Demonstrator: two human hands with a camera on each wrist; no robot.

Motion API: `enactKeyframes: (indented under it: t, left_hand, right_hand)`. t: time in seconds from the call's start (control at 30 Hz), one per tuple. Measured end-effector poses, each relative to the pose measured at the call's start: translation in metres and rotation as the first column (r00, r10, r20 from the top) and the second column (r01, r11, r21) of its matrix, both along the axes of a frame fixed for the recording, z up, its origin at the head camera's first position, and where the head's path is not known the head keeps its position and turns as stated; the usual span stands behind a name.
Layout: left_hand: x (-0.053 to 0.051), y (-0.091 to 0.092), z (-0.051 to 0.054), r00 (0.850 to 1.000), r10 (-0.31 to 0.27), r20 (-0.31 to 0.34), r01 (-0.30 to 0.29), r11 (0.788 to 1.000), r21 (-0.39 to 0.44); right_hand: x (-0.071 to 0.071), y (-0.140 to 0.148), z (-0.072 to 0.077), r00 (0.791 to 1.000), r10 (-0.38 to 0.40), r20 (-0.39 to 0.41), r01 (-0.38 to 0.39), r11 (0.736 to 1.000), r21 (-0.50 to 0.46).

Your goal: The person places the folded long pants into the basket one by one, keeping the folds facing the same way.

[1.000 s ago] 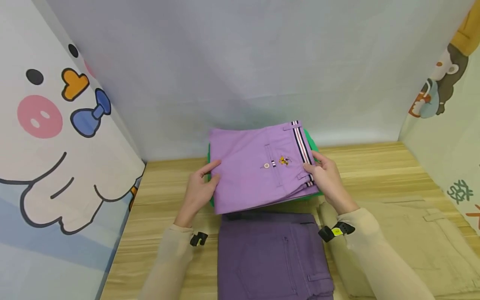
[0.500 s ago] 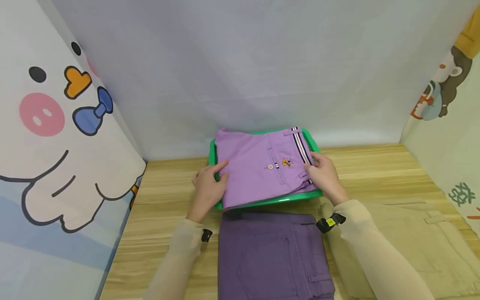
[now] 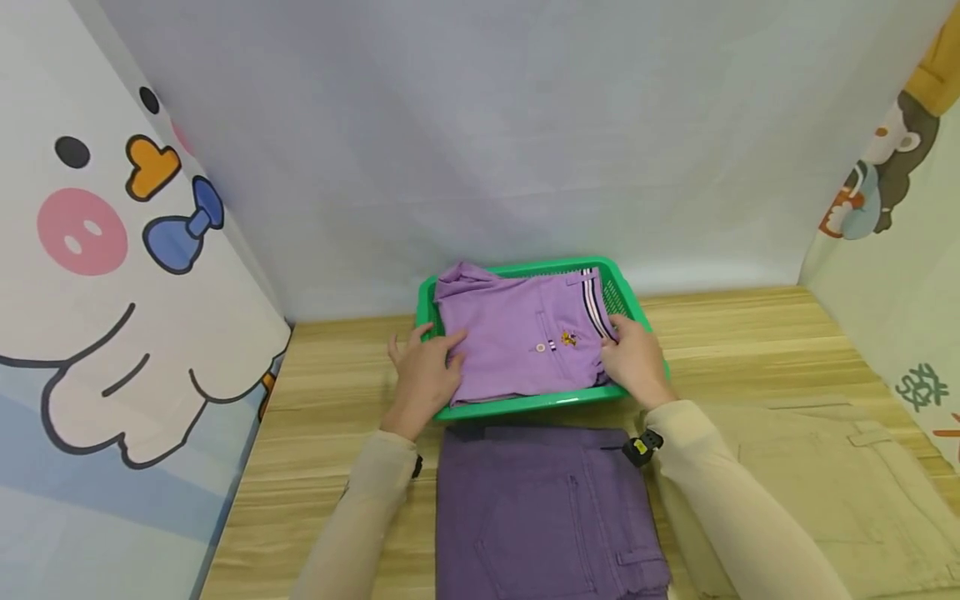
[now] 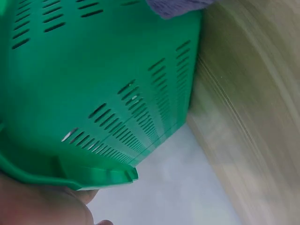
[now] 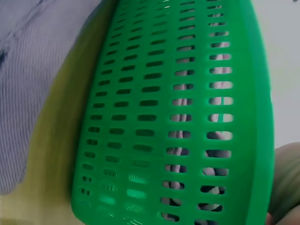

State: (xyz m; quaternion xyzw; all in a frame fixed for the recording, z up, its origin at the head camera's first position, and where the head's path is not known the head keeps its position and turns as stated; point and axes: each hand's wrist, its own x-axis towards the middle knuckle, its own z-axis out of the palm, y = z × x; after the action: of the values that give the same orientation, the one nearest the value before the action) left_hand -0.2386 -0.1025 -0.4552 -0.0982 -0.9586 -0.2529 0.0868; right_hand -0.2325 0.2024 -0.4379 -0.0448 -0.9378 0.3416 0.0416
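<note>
Light purple trousers (image 3: 502,333) lie folded inside a green plastic basket (image 3: 540,403), their back-left corner bunched up. My left hand (image 3: 426,375) is at the basket's left end. Its forefinger and thumb rest on the trousers' left edge, and other fingers spread outside the rim. At the striped waistband, my right hand (image 3: 637,360) pinches the trousers, its fingers reaching over the rim and partly hidden. The left wrist view shows the slotted basket wall (image 4: 61,89) with part of the left hand (image 4: 42,206) beside it; the right wrist view shows the front wall (image 5: 136,103).
Dark purple folded trousers (image 3: 532,517) lie on the wooden table (image 3: 322,375) in front of the basket. Beige folded trousers (image 3: 817,492) are at the right, partly under my right forearm. A pale curtain (image 3: 525,167) hangs behind, with printed side walls left and right.
The light purple trousers have gone down from above the rim into the basket, uncovering more of the green rim. Both hands have lowered with them, and the back-left corner has bunched up.
</note>
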Motion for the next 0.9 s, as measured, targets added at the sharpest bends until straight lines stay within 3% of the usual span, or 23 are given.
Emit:
enactKeyframes:
  t: [0.17, 0.33, 0.47, 0.6, 0.73, 0.8, 0.9]
  left_hand:
    - [-0.001, 0.002, -0.002, 0.999, -0.051, 0.011, 0.052, 0.992, -0.112]
    - [-0.002, 0.003, -0.001, 0.995, -0.093, 0.036, 0.099, 0.961, -0.258]
    - [-0.005, 0.006, 0.003, 0.991, -0.093, 0.098, 0.123, 0.916, -0.382]
    - [-0.009, 0.01, 0.004, 0.984, -0.062, 0.168, 0.141, 0.846, -0.514]
    - [-0.012, 0.015, 0.003, 0.981, -0.023, 0.192, 0.137, 0.782, -0.608]
    - [-0.012, 0.018, 0.002, 0.983, -0.014, 0.181, 0.127, 0.761, -0.636]
    - [-0.014, 0.019, 0.001, 0.986, -0.015, 0.163, 0.119, 0.749, -0.652]
  right_hand:
    - [0.0, -0.002, -0.003, 0.999, -0.006, 0.05, 0.003, 0.998, 0.057]
    - [-0.004, -0.003, -0.004, 0.992, 0.021, 0.124, -0.034, 0.994, 0.106]
    - [-0.006, -0.005, -0.003, 0.987, 0.031, 0.157, -0.056, 0.986, 0.156]
    - [-0.009, -0.007, -0.002, 0.983, 0.022, 0.182, -0.061, 0.976, 0.211]
    - [-0.012, -0.009, -0.005, 0.98, 0.006, 0.197, -0.058, 0.964, 0.261]
    - [-0.013, -0.011, -0.006, 0.981, -0.01, 0.194, -0.046, 0.958, 0.284]
    - [-0.013, -0.013, -0.008, 0.988, -0.039, 0.15, -0.008, 0.953, 0.302]
